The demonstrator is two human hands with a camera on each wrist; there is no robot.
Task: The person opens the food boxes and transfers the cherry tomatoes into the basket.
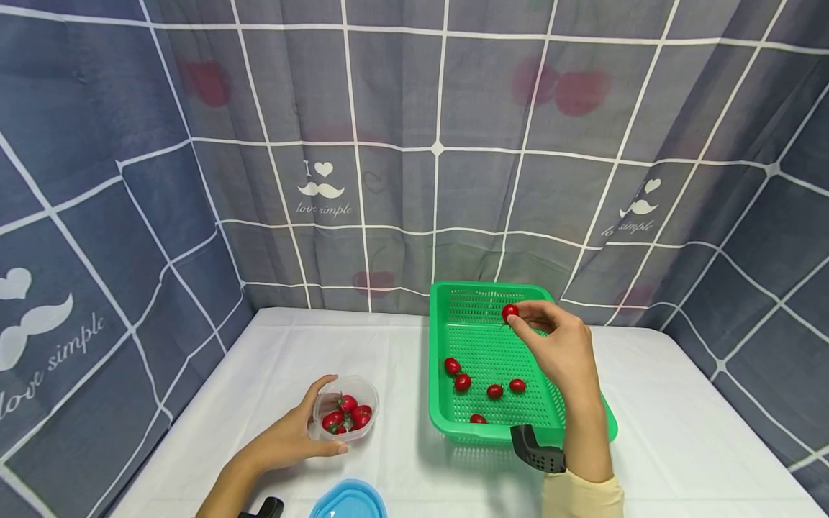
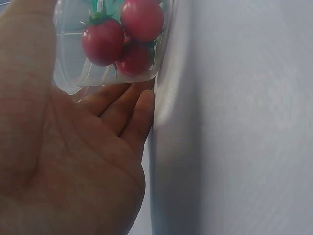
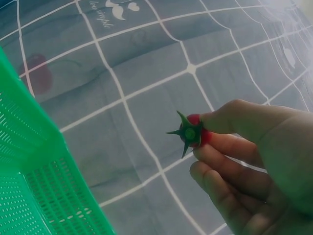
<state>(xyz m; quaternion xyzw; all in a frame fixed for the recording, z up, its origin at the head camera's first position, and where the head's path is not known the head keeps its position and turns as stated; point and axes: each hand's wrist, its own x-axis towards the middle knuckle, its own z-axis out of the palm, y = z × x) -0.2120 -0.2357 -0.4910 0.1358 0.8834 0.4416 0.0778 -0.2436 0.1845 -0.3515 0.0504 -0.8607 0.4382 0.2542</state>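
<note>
A tomato point(image 1: 509, 312) is pinched in the right hand's point(image 1: 560, 345) thumb and fingertips, above the far part of the green basket point(image 1: 435, 360), where five others point(image 1: 463, 383) lie. The step looks like moving single tomatoes; the next move seems to call for a light pinch and a steady cup point(image 1: 360, 385). To the left, the left hand point(image 1: 291, 435) curves its fingers round that cup of tomatoes point(image 1: 347, 403). A blue lid point(image 1: 350, 501) lies nearer on white cloth point(image 1: 395, 345); a checked curtain point(image 1: 401, 180) hangs beyond.
</note>
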